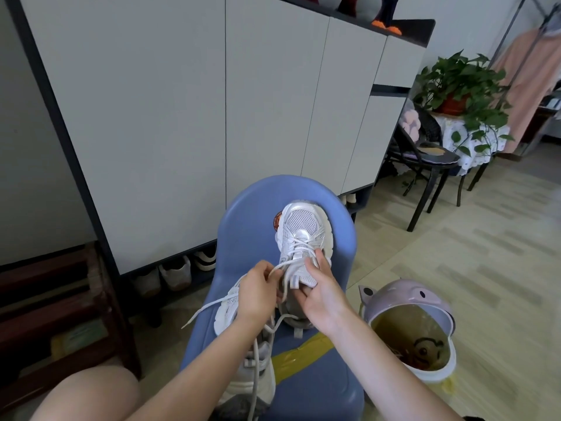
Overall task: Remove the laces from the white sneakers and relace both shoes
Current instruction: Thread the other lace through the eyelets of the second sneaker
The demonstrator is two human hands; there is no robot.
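Left hand (258, 294) is pinching a white lace (280, 266) with curled fingers. Right hand (321, 291) is gripping the far white sneaker (303, 232), fingers curled round its tongue, toe pointing twelve o'clock on a blue plastic chair (252, 226). Second sneaker (243, 372) is lying at seven o'clock; pink bin (406, 299) at four o'clock.

My left hand (258, 294) fingers curled, pinching lace (280, 265) beside sneaker (303, 238). My right hand (321, 294) grips sneaker's side, thumb on top, forearms converging.
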